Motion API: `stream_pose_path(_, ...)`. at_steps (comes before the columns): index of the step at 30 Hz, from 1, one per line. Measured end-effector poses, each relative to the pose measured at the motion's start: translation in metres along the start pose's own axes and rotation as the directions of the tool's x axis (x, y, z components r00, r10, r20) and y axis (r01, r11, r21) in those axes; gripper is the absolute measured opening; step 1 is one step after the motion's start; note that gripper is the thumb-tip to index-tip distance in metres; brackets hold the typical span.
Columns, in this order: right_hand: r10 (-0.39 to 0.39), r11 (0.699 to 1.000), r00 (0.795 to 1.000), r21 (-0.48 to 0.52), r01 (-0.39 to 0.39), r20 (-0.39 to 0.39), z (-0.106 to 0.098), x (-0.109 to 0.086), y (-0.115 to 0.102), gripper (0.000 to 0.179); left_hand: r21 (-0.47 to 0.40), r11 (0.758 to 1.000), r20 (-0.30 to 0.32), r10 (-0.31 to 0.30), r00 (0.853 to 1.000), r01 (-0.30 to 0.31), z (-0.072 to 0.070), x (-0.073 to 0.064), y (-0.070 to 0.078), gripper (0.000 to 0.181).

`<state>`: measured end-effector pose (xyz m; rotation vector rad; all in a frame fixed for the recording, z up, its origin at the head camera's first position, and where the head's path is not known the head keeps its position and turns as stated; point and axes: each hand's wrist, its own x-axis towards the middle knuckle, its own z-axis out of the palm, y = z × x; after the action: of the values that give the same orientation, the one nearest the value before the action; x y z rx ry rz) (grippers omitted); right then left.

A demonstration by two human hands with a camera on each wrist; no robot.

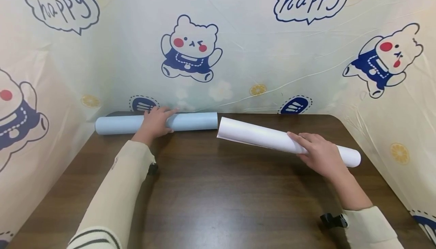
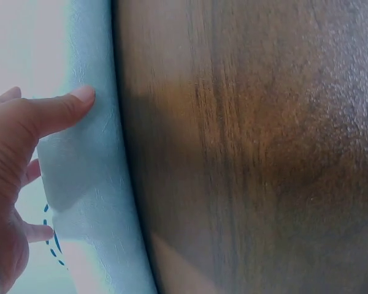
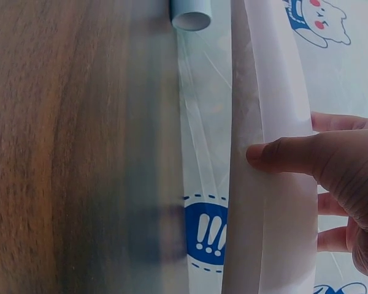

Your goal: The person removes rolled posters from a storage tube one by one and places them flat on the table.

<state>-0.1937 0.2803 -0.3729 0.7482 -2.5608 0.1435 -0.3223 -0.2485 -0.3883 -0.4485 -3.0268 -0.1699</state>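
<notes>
A light blue paper roll point(image 1: 194, 122) lies along the far edge of the table. My left hand point(image 1: 156, 123) grips it near its middle, thumb on the near side and fingers over the far side. In the left wrist view the thumb presses on the blue surface. To the right, my right hand point(image 1: 321, 154) holds a white paper roll point(image 1: 255, 133) toward its right end, slanted with its left end farther away. A lengthwise paper edge shows on the white roll in the right wrist view, with the thumb across it. The rolls' facing ends are close together.
The dark brown wooden table point(image 1: 211, 188) has rounded far corners. Behind it and at both sides hangs a pale printed curtain point(image 1: 245, 52) with bears and "happy" bubbles. A black strap piece point(image 1: 334, 220) sits at the right cuff.
</notes>
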Motion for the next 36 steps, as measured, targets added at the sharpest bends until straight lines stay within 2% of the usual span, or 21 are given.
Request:
stream_pose_path(6,-0.012,1.000,1.000,-0.001,0.012,-0.008,0.002,-0.001,0.000,0.083,0.000,1.000,-0.018,0.011,1.000,-0.011,-0.004,-0.003,0.002,0.085)
stream_pose_path(10,-0.022,1.000,1.000,0.001,0.022,-0.019,0.001,-0.001,-0.001,0.083,0.004,1.000,-0.051,0.020,0.999,-0.020,-0.007,-0.006,0.004,0.082)
stream_pose_path(19,-0.025,1.000,0.999,0.005,0.025,-0.023,-0.001,0.000,-0.003,0.084,-0.030,0.996,-0.160,0.080,0.984,-0.086,-0.017,-0.015,0.013,0.066)
stream_pose_path(22,-0.031,0.999,0.999,0.007,0.031,-0.020,-0.002,0.000,-0.004,0.084,-0.077,0.993,-0.194,0.076,0.978,-0.092,-0.019,-0.019,0.016,0.062)
stream_pose_path(25,-0.029,0.999,0.999,0.014,0.029,-0.019,-0.002,0.002,-0.005,0.084,-0.207,0.975,-0.216,0.040,0.976,-0.085,-0.019,-0.025,0.020,0.054)
stream_pose_path(28,-0.024,0.999,0.999,0.036,0.025,-0.022,-0.003,0.004,-0.008,0.084,-0.385,0.919,-0.215,-0.002,0.977,-0.083,-0.015,-0.031,0.027,0.048)
stream_pose_path(32,-0.041,0.997,0.998,0.066,0.044,-0.040,-0.005,0.009,-0.015,0.084,-0.594,0.802,-0.183,-0.048,0.982,-0.072,-0.008,-0.039,0.042,0.048)
stream_pose_path(34,-0.055,0.995,0.997,0.077,0.059,-0.055,-0.006,0.012,-0.019,0.084,-0.689,0.722,-0.155,-0.069,0.986,-0.057,-0.005,-0.044,0.053,0.050)
stream_pose_path(36,-0.064,0.994,0.995,0.088,0.070,-0.072,-0.006,0.015,-0.022,0.083,-0.783,0.620,-0.121,-0.085,0.989,-0.043,-0.001,-0.048,0.065,0.054)
